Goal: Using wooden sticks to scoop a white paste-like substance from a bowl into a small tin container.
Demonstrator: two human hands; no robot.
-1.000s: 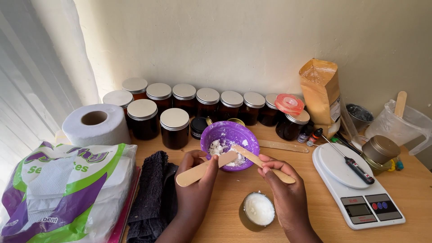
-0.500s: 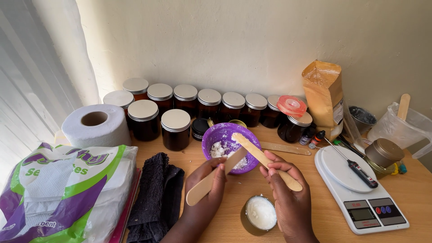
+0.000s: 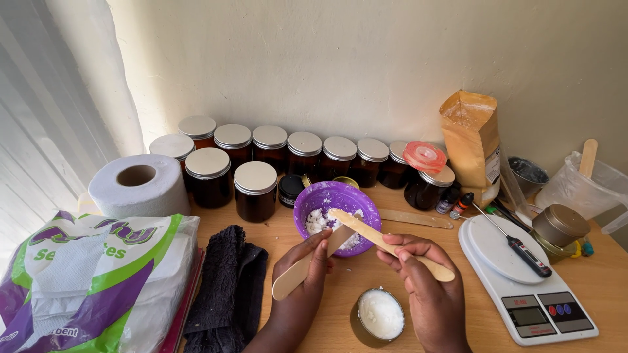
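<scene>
While each hand (image 3: 307, 265) grips a wooden stick (image 3: 392, 245), they cross.

Plain cream wall (image 3: 366, 59) behind; white sheer curtain (image 3: 46, 131) at left, daylight coming through; light wooden tabletop (image 3: 608, 287) below.

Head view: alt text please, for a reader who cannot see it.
Two hands each hold a wooden stick over a purple bowl of white flakes: left hand with left stick, right hand with right stick. A small tin of white wax sits below them, amber jars behind, a scale at right.
</scene>
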